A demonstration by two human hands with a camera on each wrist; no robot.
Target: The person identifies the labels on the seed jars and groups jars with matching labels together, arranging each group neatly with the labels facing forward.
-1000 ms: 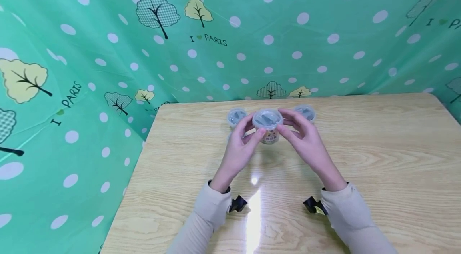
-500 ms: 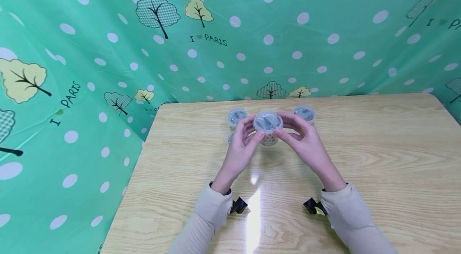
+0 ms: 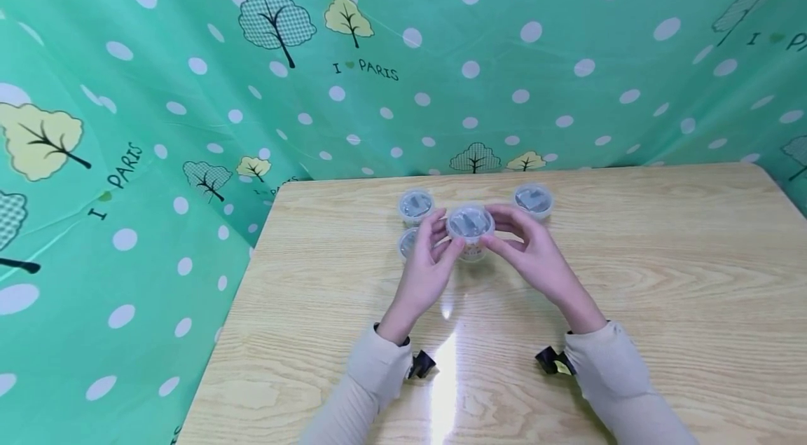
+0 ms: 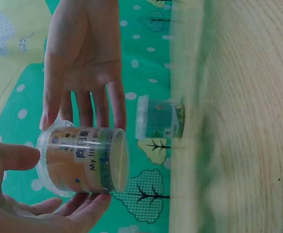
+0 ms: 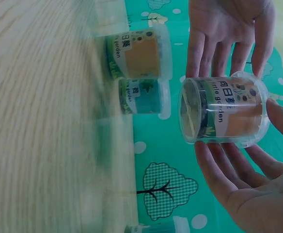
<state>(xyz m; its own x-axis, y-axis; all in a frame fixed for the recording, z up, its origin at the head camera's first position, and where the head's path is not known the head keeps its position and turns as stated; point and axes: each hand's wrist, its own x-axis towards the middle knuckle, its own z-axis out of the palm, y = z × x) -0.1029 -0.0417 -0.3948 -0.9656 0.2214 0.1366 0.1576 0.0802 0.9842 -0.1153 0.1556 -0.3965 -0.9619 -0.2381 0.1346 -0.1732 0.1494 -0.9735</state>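
A clear plastic tub point(image 3: 470, 222) with a lid is held between both hands over the table. Its orange-brown label reads "My little garden" in the left wrist view, where the tub point(image 4: 83, 158) appears sideways. My left hand point(image 3: 424, 268) grips it from the left, thumb at the lid's rim and fingers along the side. From the right, my right hand point(image 3: 536, 259) grips the same tub, thumb near the front of the lid. Through the lid, greyish pieces show.
Two more lidded tubs stand behind and beside the left hand, one farther back point(image 3: 415, 205) and one nearer point(image 3: 408, 240), partly hidden by it. Another tub point(image 3: 532, 200) stands beyond the right hand. A green dotted curtain point(image 3: 403, 80) hangs behind the wooden table point(image 3: 662, 291).
The held tub and both hands have come slightly nearer the person. The left hand has shifted a little right, showing more of the nearer left tub.
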